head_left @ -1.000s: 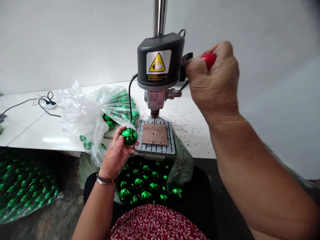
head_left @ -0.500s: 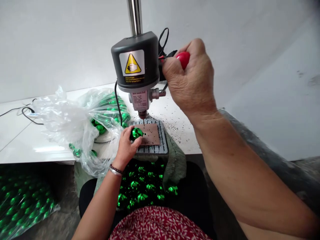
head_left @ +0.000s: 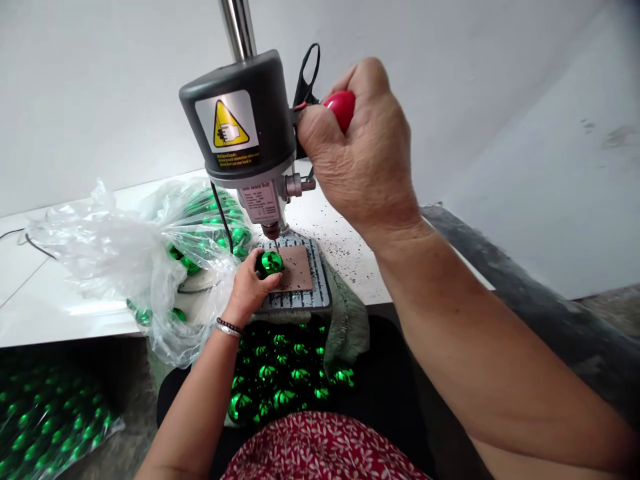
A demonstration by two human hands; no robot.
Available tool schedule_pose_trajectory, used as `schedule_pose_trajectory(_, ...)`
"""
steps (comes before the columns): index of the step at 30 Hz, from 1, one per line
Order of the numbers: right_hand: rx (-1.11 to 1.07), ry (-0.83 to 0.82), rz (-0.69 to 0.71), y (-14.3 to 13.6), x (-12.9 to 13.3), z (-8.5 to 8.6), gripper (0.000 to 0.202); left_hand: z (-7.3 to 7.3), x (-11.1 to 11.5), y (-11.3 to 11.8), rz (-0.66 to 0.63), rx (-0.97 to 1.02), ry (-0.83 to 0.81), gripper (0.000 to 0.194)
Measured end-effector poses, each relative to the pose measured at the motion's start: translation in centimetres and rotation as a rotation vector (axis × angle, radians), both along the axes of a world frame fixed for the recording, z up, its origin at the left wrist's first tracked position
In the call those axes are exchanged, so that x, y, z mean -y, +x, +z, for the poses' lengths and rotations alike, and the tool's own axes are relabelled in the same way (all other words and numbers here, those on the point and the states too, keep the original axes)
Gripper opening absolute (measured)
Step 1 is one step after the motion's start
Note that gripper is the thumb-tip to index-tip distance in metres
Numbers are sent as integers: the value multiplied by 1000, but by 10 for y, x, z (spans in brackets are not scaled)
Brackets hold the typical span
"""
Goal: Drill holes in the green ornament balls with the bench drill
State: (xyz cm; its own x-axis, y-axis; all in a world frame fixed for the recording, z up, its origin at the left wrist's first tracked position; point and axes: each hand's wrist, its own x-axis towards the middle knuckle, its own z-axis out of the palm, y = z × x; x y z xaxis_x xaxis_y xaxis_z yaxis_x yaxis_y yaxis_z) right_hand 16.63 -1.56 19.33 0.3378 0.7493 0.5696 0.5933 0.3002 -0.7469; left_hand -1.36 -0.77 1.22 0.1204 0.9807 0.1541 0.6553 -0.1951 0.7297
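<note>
My left hand (head_left: pixel 249 285) pinches a shiny green ball (head_left: pixel 271 263) between thumb and fingers, over the left part of a brown board (head_left: pixel 299 270). The board lies on the grey slotted base (head_left: pixel 320 293) of a bench drill (head_left: pixel 237 120). Just above the ball is the thin drill bit (head_left: pixel 277 245); whether they touch I cannot tell. Higher up on the right, my right hand (head_left: pixel 363 143) is closed round the red knob (head_left: pixel 341 110) of the drill's lever.
Clear plastic bags (head_left: pixel 120 247) with green balls lie left on the white table (head_left: pixel 75 317). Several green balls (head_left: pixel 283 373) rest in my lap below the drill. Another bag of balls (head_left: pixel 50 407) stands lower left. Green cloth (head_left: pixel 345 327) hangs at the base's right. Dark shavings litter the table.
The view has shifted, so the drill appears further left and more tilted. The green ball in my left hand has come nearer the bit and now covers the board's hole. My right hand keeps its grip.
</note>
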Motion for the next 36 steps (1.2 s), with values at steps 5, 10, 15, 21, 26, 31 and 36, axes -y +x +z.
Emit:
schedule_pose_trajectory(5, 24, 14, -9, 1, -1, 0, 23, -2, -8, -2, -88, -21, 38, 53)
schedule_pose_trajectory(10, 28, 27, -2, 2, 0, 0, 23, -2, -14, -3, -148, -67, 21, 64)
schedule_pose_trajectory(15, 25, 50, 32, 3, -1, -1, 24, 0, -9, -2, -218, 41, -43, 60)
schedule_pose_trajectory(21, -1, 83, 29, 4, -2, -2, 22, -8, -11, -4, -54, 228, -138, 65)
schedule_pose_trajectory(26, 25, 76, 14, 3, -3, -2, 22, -13, -18, -5, -46, 261, -138, 54)
schedule_pose_trajectory(31, 68, 48, 9, 3, -3, -1, 24, -10, -17, -2, -43, 230, -127, 54)
schedule_pose_trajectory(36, 64, 44, 21, 3, -1, 0, 25, 0, -10, 6, -53, 143, -103, 55)
